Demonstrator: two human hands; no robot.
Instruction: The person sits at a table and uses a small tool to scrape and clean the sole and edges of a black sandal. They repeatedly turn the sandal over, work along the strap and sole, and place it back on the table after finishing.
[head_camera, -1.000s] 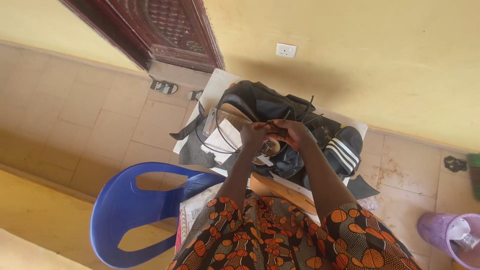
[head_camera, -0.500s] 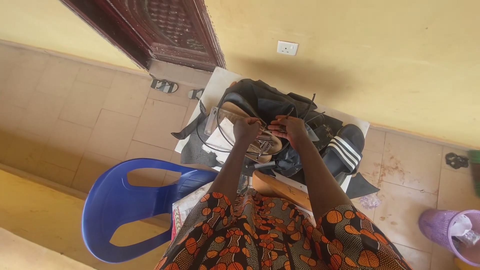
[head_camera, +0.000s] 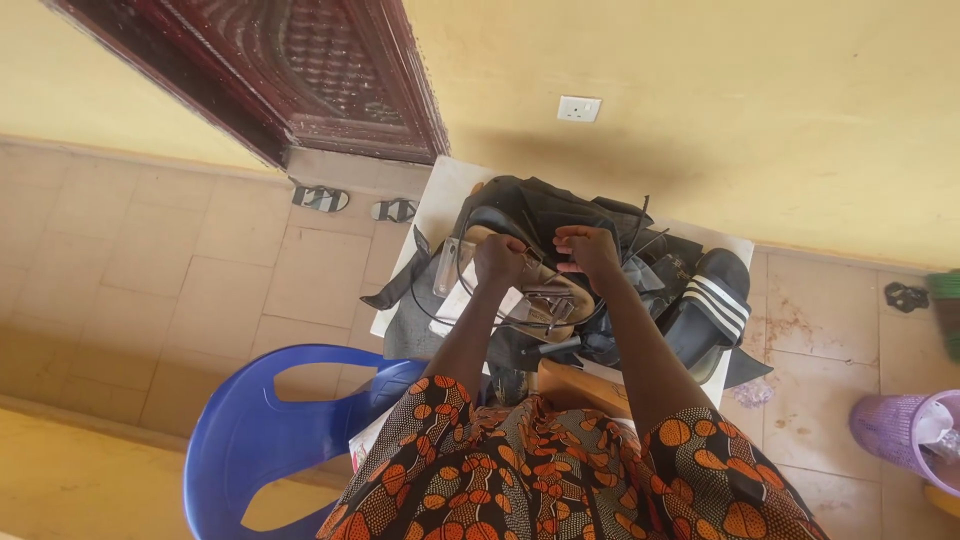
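I stand over a white table (head_camera: 440, 205) piled with dark material, black straps and thin wires. My left hand (head_camera: 498, 258) is closed in a fist over a tan sandal (head_camera: 545, 290) in the middle of the pile; whether it grips the sandal or a wire, I cannot tell. My right hand (head_camera: 588, 248) hovers just right of it, fingers curled and pinching at a thin black strand above the same sandal. A black bag-like piece (head_camera: 540, 205) lies behind both hands. A black slide with white stripes (head_camera: 715, 300) rests on the table's right side.
A blue plastic chair (head_camera: 270, 430) stands at my lower left. A dark red door (head_camera: 300, 80) and a pair of sandals (head_camera: 355, 203) are at the far wall, with a white socket (head_camera: 578, 108) above the table. A purple basket (head_camera: 905, 430) sits at the right edge.
Both hands stayed over the sandal and drew slightly apart, the left closing into a fist. The view shifted a little, bringing the chair further right.
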